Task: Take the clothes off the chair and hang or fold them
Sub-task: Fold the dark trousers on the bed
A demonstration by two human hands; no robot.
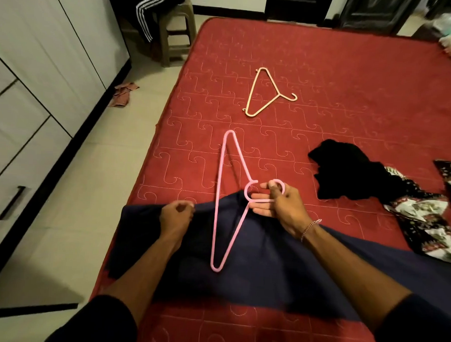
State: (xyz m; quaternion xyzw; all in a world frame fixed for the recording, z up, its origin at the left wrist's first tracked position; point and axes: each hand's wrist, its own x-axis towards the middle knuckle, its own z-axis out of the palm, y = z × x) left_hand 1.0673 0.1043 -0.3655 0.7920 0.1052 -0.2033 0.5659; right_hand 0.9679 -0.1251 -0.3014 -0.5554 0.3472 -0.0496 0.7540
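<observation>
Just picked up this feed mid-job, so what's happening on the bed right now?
A person is getting a navy garment ready to hang. The right hand holds the pink hanger by its hook, above the garment on the red bed. The left hand grips the garment's edge. A beige hanger lies spare farther up; black and floral clothes wait at right.

A dark navy garment point(279, 270) is lying spread across the near edge of the red mattress point(350, 80). A pink hanger point(219, 204) is being held above it by the hook, its long bar pointing away. A cream hanger point(260, 95) is lying flat farther up the mattress. A black garment point(352, 170) and a floral garment point(427, 218) are lying crumpled at the right. A black striped garment point(145, 12) is being left draped over the chair point(175, 31).
</observation>
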